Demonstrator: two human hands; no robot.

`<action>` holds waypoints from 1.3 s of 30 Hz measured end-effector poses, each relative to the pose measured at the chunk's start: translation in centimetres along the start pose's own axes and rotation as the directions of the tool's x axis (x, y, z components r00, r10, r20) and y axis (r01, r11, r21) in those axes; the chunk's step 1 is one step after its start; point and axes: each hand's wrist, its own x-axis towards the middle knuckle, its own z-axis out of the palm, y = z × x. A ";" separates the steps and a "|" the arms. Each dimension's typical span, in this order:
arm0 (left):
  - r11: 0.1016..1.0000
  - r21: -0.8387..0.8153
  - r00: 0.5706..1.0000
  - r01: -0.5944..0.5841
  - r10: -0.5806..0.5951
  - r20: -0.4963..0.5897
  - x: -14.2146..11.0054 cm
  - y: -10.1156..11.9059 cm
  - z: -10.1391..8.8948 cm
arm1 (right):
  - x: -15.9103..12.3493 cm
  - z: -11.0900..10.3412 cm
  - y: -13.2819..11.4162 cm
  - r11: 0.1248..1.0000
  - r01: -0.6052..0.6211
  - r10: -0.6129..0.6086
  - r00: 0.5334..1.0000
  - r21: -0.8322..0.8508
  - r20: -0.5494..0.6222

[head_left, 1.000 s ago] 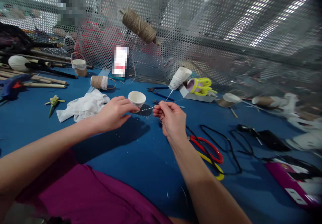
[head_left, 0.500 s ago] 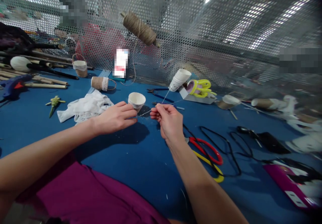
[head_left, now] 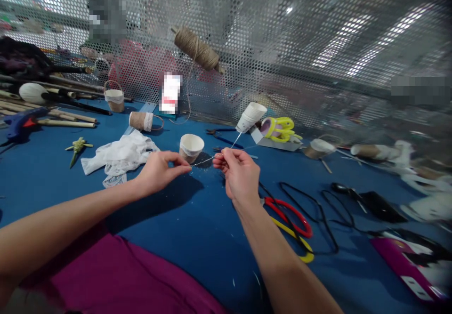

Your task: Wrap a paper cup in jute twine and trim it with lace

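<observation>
A thin, pale twisted wire (head_left: 203, 161) stretches between my two hands above the table. My left hand (head_left: 157, 170) pinches its left end between thumb and fingertips. On the other side my right hand (head_left: 240, 173) is closed on the wire, and loose strands splay out past its fingers toward the back. Just behind the wire stands a small paper cup (head_left: 191, 147) with burlap and white lace wrapped around it, its mouth facing up. Left of the cup lies a crumpled heap of white lace (head_left: 122, 154).
Red-and-yellow-handled scissors (head_left: 289, 215) and a black cord (head_left: 318, 201) lie right of my right forearm. Pliers (head_left: 226, 137), stacked paper cups (head_left: 251, 116) and a twine spool (head_left: 197, 48) are behind. At left are a glue gun (head_left: 26, 121) and sticks.
My left hand has gone from stretched, flatter fingers to a thumb-and-finger pinch on the wire's end. My right hand keeps its grip on the wire. The view has shifted slightly.
</observation>
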 end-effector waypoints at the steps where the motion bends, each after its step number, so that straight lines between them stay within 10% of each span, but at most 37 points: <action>1: 0.994 -0.073 0.996 0.078 -0.075 0.045 0.0 -0.2 0.4 | 0.0 0.0 0.0 1.000 0.018 -0.018 1.000 0.000 -0.001; 7: 0.961 -0.183 0.965 0.207 -0.169 0.203 0.6 -0.5 0.1 | 0.1 -0.2 0.2 0.999 0.043 -0.043 0.999 -0.032 -0.002; 10: 0.999 -0.029 0.980 -0.033 0.038 0.197 0.7 0.4 -1.6 | 0.4 -0.4 0.2 0.999 0.024 -0.026 0.999 -0.041 -0.031; 13: 0.762 0.378 0.845 -0.526 0.418 0.332 0.7 1.3 -2.8 | 0.6 -0.4 0.2 0.999 -0.001 -0.001 0.999 -0.042 -0.045; 18: 0.266 0.696 0.698 -0.666 0.552 0.456 0.5 1.5 -2.1 | 0.2 -0.2 0.2 0.998 -0.038 0.036 0.999 -0.045 -0.023; 27: 0.210 0.724 0.569 -0.657 0.768 0.294 0.0 0.7 -1.4 | 0.0 -0.1 0.3 0.998 -0.054 0.054 0.998 -0.025 -0.012; 30: 0.271 0.742 0.600 -0.613 0.771 0.214 -0.1 0.6 -1.5 | 0.1 -0.1 0.3 0.999 -0.050 0.050 0.999 -0.011 -0.015; 32: 0.427 0.708 0.705 -0.563 0.695 0.142 -0.1 0.5 -1.5 | 0.0 -0.1 0.3 0.999 -0.046 0.046 0.999 0.000 -0.013; 35: 0.874 0.411 0.950 -0.260 0.307 -0.051 0.0 0.2 -0.9 | 0.0 0.0 0.2 1.000 -0.024 0.024 1.000 0.013 -0.009; 39: 0.996 0.009 0.995 0.091 -0.092 0.034 0.1 -0.4 0.2 | 0.1 0.0 0.3 1.000 0.020 -0.020 1.000 0.020 -0.012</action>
